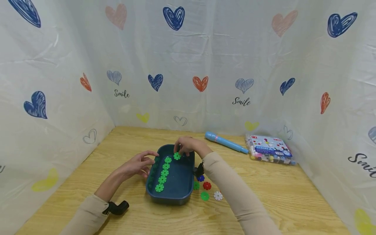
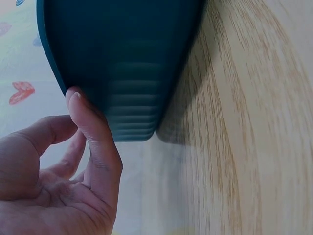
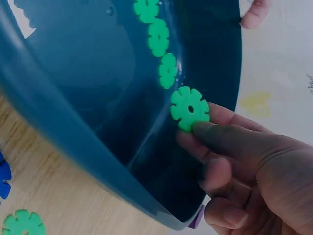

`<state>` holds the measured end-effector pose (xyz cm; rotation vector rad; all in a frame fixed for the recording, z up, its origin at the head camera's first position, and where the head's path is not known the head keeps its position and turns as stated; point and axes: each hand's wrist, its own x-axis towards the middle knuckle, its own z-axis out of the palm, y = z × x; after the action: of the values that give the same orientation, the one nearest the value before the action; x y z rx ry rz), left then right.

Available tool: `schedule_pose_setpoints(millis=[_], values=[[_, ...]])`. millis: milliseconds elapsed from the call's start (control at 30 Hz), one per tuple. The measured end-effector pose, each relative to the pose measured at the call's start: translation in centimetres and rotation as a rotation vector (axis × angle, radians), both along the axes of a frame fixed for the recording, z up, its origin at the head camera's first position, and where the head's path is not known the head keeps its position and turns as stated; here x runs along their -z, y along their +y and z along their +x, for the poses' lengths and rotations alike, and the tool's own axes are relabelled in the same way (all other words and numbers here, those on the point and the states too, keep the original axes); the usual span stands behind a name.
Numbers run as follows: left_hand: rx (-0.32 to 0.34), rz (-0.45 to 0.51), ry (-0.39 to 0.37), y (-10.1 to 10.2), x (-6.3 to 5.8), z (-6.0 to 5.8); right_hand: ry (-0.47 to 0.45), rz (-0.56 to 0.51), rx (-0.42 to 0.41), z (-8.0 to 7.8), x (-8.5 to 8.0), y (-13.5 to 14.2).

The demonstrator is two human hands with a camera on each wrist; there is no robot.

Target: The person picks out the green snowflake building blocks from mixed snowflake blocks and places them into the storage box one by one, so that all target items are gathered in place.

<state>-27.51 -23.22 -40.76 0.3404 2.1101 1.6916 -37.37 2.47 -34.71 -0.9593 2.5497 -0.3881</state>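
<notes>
On a wood-grained surface, the head view shows a dark blue tray with five green discs lying in a line along its left side. Near the tray's far end, the right hand pinches another notched green disc inside the rim. The left hand is at the tray's left edge, fingers loosely bent, fingertips at the rim. Just beside the tray on the right lie a blue disc, a red disc, a white disc and two loose green discs, close to the right sleeve. Farther back are a light blue stick and a clear-sided box of small coloured pieces, before a white curtain printed with hearts.

In the left wrist view, one bent digit of the left hand touches the tray's rim from outside; the others curve loosely behind it.

In the right wrist view, the thumb and a finger grip the pinched disc by its edge, near the end of the line; whether it touches the tray's floor is unclear. A small purple thing shows at the tray's corner.
</notes>
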Motion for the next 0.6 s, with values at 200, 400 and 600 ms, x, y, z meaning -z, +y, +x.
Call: schedule_pose_setpoints(millis=[200, 400, 600], values=[[-0.002, -0.005, -0.003, 0.00, 0.03, 0.03, -0.001, 0.050, 0.047, 0.33, 0.53, -0.31], [-0.002, -0.008, 0.000, 0.04, -0.05, 0.04, -0.023, 0.060, 0.085, 0.80, 0.65, -0.54], [-0.004, -0.014, -0.001, 0.06, -0.02, 0.00, 0.008, 0.116, 0.113, 0.95, 0.35, -0.66]])
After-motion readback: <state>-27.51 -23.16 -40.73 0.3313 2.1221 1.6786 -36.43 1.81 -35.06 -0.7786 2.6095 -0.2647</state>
